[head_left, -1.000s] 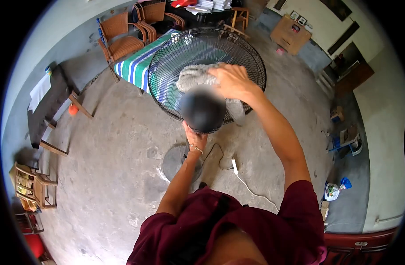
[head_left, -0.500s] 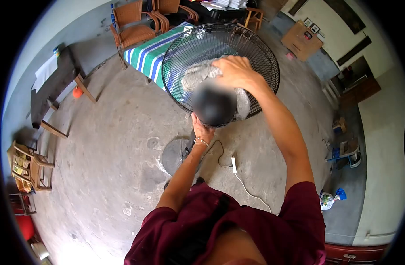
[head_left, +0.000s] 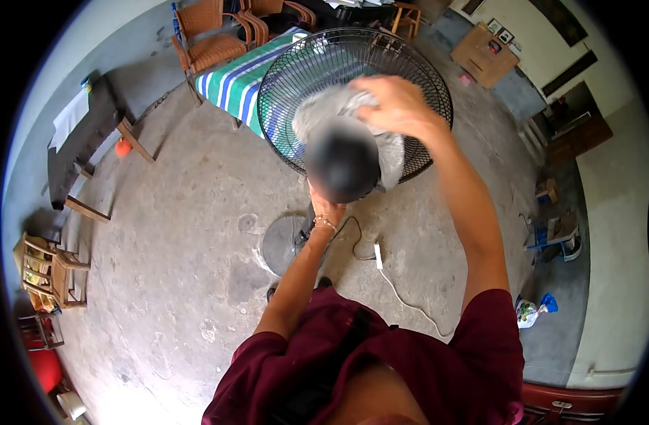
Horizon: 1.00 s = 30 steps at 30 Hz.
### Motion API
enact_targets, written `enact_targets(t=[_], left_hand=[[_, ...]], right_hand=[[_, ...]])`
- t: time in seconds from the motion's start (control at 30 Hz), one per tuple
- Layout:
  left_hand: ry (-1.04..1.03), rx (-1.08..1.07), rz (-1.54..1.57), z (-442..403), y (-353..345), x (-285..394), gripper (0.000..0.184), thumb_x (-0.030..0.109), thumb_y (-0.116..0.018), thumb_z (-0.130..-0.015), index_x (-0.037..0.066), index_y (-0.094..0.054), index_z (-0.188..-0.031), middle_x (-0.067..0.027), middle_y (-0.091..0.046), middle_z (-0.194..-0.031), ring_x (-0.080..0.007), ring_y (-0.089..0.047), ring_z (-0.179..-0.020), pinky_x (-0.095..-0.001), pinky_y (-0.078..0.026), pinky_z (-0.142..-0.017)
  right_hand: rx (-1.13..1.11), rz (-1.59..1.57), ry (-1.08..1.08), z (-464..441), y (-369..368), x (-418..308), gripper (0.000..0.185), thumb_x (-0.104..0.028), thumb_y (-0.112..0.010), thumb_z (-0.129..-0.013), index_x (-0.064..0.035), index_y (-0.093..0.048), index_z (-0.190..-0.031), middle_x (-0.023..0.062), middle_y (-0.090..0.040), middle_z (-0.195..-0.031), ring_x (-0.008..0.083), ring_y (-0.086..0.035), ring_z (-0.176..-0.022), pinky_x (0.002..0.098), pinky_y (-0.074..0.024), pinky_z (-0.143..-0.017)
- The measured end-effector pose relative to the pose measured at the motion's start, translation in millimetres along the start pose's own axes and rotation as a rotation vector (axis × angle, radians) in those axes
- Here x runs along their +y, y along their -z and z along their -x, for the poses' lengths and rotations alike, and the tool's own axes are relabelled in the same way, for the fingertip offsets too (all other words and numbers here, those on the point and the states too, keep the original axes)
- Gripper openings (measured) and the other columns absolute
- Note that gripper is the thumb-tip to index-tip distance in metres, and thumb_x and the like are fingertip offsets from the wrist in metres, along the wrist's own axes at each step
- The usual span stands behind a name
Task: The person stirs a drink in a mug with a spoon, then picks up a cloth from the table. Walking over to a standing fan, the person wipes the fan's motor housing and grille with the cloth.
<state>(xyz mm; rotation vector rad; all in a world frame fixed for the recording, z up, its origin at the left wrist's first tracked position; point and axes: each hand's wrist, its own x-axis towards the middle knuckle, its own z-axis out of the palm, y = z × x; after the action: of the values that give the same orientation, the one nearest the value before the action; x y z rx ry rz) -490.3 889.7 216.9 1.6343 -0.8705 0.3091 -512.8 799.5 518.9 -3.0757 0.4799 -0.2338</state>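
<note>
A standing fan with a black wire cage [head_left: 427, 92] faces away from me, and its round black motor housing [head_left: 342, 166] is nearest. My left hand [head_left: 326, 203] grips the fan just under the housing, its fingers partly hidden. A grey cloth [head_left: 324, 110] lies over the back of the cage and hangs down on the right side of the housing. My right hand [head_left: 395, 106], smeared by motion, is on the cloth with its fingers bent over it. Below, the fan's round base [head_left: 282, 244] stands on the concrete floor.
Behind the fan is a table with a green, blue and white striped cloth [head_left: 229, 92], with wicker chairs [head_left: 207, 35] beyond. A white power strip [head_left: 378, 256] and its cord lie on the floor near my feet. A dark table [head_left: 101, 120] stands at left.
My right hand has shifted slightly to the right on the fan's back, dragging the grey cloth, which now spreads wider on the right. My left hand keeps its hold.
</note>
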Motion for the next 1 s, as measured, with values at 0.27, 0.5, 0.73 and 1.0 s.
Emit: enact_targets(t=[0.27, 0.5, 0.73, 1.0], left_hand=[[0.11, -0.026, 0.063, 17.7, -16.5, -20.5, 0.076, 0.017, -0.075, -0.064, 0.001, -0.035, -0.127, -0.011, -0.053, -0.117, -0.0195, -0.055, -0.103, -0.0306, -0.044, -0.089], [0.138, -0.03, 0.292, 21.1, -26.3, -35.9, 0.056, 0.011, -0.069, -0.069, 0.003, -0.046, -0.119, -0.0096, -0.057, -0.114, -0.0196, -0.056, -0.102, -0.0318, -0.047, -0.087], [-0.023, -0.053, 0.009, 22.1, -11.2, -29.9, 0.057, 0.014, -0.071, -0.07, 0.003, -0.047, -0.12, -0.0091, -0.06, -0.111, -0.0204, -0.057, -0.101, -0.0331, -0.046, -0.087], [0.062, -0.06, 0.236, 23.2, -16.9, -40.3, 0.067, 0.008, -0.076, -0.065, 0.001, -0.043, -0.123, -0.0096, -0.057, -0.115, -0.0203, -0.057, -0.102, -0.0334, -0.045, -0.091]], right_hand=[[0.519, 0.036, -0.228, 48.0, 1.5, 69.8, 0.047, -0.023, -0.065, -0.072, -0.0133, -0.057, -0.118, 0.0146, -0.063, -0.105, 0.0306, -0.062, -0.089, 0.0384, -0.0494, -0.077], [0.258, -0.056, -0.213, 73.5, -57.5, 46.8, 0.047, -0.018, -0.065, -0.068, -0.0084, -0.058, -0.114, 0.015, -0.06, -0.108, 0.0312, -0.062, -0.091, 0.0388, -0.0491, -0.08], [0.693, -0.353, -0.342, 75.7, -9.3, 93.6, 0.049, -0.015, -0.068, -0.068, -0.0054, -0.057, -0.115, 0.0137, -0.063, -0.106, 0.0249, -0.062, -0.093, 0.032, -0.0473, -0.082], [0.346, -0.141, -0.255, 93.3, -91.8, 55.0, 0.05, -0.02, -0.067, -0.067, -0.0102, -0.058, -0.115, 0.0169, -0.06, -0.103, 0.0326, -0.062, -0.086, 0.04, -0.0506, -0.074]])
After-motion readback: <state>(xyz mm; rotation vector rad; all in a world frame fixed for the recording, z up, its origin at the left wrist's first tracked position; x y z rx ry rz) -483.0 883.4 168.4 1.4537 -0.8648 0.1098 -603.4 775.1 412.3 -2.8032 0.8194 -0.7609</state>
